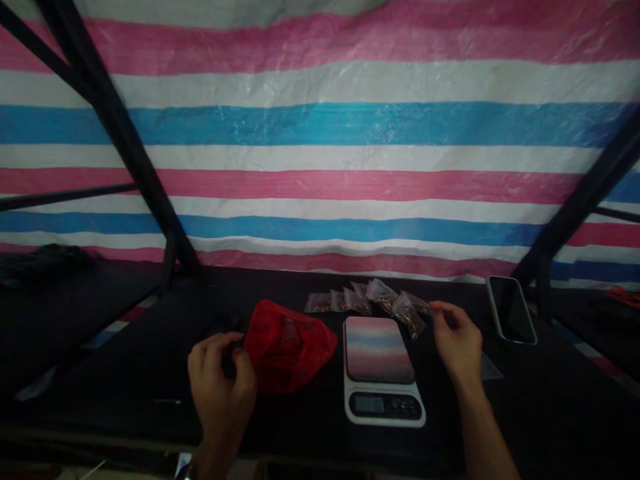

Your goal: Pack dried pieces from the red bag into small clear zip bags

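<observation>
My left hand [223,377] is at the left side of a crumpled red plastic bag [290,347], its thumb and forefinger curved with a gap between them; the fingertips are close to the bag's edge. Inside the red bag something small and pale shows dimly. With thumb and forefinger pinched, my right hand [457,340] has the corner of a small clear zip bag [417,302] with brown contents, at the right end of a row. Several similar zip bags [357,300] lie beside it. Between my hands sits a white digital kitchen scale [385,403] with a shiny plate.
A phone [511,310] lies at the right, near a dark metal strut [575,200]. A flat clear bag [490,368] is partly behind my right wrist. Behind the black table [300,427] hangs a striped plastic sheet [350,160]. Another dark strut [125,153] stands at the left.
</observation>
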Motion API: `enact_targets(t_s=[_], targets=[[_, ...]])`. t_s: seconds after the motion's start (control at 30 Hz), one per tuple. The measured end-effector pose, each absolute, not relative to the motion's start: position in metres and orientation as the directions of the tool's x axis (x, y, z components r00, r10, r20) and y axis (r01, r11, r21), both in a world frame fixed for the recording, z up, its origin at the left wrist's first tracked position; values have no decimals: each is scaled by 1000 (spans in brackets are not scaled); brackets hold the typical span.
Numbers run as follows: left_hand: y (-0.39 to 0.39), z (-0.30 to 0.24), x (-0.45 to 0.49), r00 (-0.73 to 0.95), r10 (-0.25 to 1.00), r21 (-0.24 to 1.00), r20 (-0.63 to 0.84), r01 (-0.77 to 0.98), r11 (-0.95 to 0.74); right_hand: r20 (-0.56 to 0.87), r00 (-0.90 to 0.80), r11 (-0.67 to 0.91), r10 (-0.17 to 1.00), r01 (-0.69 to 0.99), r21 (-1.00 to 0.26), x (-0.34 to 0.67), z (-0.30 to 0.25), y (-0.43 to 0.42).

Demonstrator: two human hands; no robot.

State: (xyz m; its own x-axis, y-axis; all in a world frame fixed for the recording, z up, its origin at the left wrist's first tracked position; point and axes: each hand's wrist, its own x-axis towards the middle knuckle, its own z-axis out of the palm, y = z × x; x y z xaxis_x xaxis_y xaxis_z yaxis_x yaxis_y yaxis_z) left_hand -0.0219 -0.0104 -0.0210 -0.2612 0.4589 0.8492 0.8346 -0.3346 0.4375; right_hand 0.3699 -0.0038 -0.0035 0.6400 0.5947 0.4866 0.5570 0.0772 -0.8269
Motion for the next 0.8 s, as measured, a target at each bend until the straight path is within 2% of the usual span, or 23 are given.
enact_targets(t_s=[0.1, 0.2, 0.3, 0.37, 0.47, 0.53, 0.57, 0.63, 0.8], targets=[[-18, -21, -15, -150, 447, 369, 882, 810, -456, 436, 726, 23, 532, 502, -864, 372, -8, -7], [-29, -21, -7, -60, 422, 311, 905, 769, -559, 392, 827, -27, 403, 439, -898, 371, -12, -9], [-36, -21, -9, 14, 433, 277, 901, 750, -601, 373, 882, 20, 287, 384, -923, 366, -15, -8], [-35, -21, -22, 3, 455, 261, 890, 815, -517, 361, 897, 50, 256, 361, -931, 362, -18, -6], [-27, -20, -54, -127, 525, 260, 842, 947, -188, 336, 906, 33, 258, 339, -940, 356, -20, -3], [-21, -20, -76, -209, 591, 247, 779, 969, 16, 329, 904, 23, 272, 335, -942, 353, -20, -2], [-18, -20, -85, -216, 622, 223, 753, 973, 67, 328, 903, 22, 279, 335, -942, 352, -19, -2], [-13, -21, -98, -189, 678, 163, 710, 981, 103, 327, 900, 22, 290, 335, -942, 351, -19, -1], [-1, -21, -106, -62, 749, 35, 659, 998, 52, 315, 896, 1, 314, 332, -943, 353, -23, -1]])
